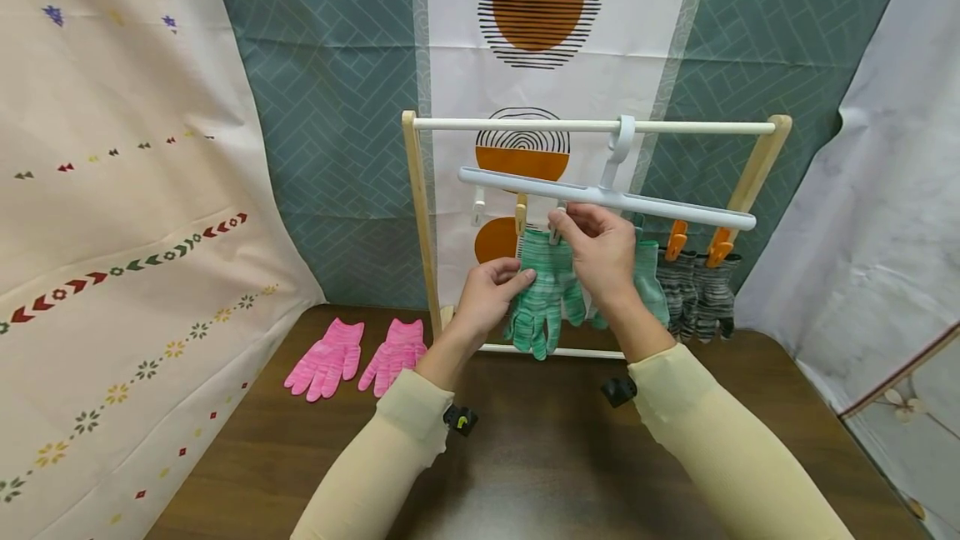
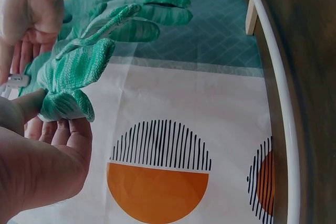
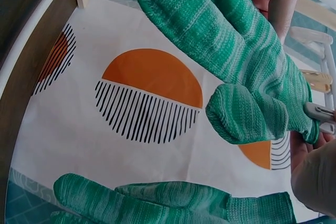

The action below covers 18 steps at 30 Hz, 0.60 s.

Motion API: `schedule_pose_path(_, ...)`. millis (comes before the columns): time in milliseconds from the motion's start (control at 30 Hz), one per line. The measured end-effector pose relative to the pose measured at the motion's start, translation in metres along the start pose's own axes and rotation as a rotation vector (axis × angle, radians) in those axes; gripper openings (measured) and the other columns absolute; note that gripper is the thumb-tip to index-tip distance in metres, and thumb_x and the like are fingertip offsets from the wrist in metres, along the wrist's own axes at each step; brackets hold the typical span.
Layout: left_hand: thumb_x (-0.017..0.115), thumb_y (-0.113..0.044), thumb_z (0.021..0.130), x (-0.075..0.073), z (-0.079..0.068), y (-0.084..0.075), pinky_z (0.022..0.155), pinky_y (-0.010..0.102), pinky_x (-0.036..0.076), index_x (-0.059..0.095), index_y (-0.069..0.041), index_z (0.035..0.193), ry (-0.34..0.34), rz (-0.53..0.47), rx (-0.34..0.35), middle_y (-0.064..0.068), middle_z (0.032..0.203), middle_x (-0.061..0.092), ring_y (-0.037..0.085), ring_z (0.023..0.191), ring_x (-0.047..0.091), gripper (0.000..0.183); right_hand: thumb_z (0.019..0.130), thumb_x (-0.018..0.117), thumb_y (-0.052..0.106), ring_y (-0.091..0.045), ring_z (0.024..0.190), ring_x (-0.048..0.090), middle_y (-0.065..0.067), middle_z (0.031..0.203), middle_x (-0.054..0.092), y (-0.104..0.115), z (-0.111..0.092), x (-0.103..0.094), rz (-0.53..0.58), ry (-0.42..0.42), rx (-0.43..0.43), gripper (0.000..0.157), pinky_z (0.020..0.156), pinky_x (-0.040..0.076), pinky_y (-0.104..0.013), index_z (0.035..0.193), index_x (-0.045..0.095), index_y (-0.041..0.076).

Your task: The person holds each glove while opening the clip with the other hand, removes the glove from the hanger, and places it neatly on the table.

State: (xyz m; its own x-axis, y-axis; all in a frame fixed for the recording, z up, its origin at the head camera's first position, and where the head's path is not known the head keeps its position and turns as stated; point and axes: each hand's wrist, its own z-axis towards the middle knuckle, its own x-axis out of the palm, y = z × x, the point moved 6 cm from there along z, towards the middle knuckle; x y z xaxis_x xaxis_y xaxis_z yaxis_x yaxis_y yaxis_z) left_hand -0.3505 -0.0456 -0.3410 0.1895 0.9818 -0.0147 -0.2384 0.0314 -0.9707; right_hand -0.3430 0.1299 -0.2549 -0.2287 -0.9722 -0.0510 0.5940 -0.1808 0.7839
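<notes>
A green striped knit glove (image 1: pixel 542 294) hangs fingers down below a pale grey-blue hanger (image 1: pixel 540 184). My left hand (image 1: pixel 486 294) pinches the glove's left edge between thumb and fingers. Up at the cuff, my right hand (image 1: pixel 602 248) holds a whitish clothespin (image 3: pixel 319 113) that sits over the cuff's edge. A wooden clothespin (image 1: pixel 521 215) stands at the left side of the same cuff. Behind my right hand hangs another green glove (image 1: pixel 651 282), partly covered in the head view. Farther left, a bare white clothespin (image 1: pixel 478 208) dangles from the hanger.
The hanger hooks onto the white top rod (image 1: pixel 517 125) of a wooden-sided rack (image 1: pixel 420 215). Orange clothespins (image 1: pixel 677 242) hold dark grey gloves (image 1: pixel 712 294) at the right end. Two pink gloves (image 1: pixel 327 361) lie on the brown table (image 1: pixel 525 457) at left.
</notes>
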Motion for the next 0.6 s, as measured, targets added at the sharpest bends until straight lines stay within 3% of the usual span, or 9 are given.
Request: schedule_pose_path(600, 0.071, -0.021, 0.105, -0.0041, -0.0034, 0.0027, 0.091, 0.032, 0.058, 0.069, 0.001, 0.131, 0.002, 0.024, 0.003, 0.013, 0.115, 0.077, 0.019, 0.100, 0.071, 0.035, 0.097, 0.081, 0.029, -0.013, 0.094, 0.073, -0.002, 0.097, 0.080, -0.0042, 0.0028, -0.0022, 0.030, 0.000, 0.022, 0.037, 0.083, 0.055, -0.026, 0.118, 0.078, -0.002)
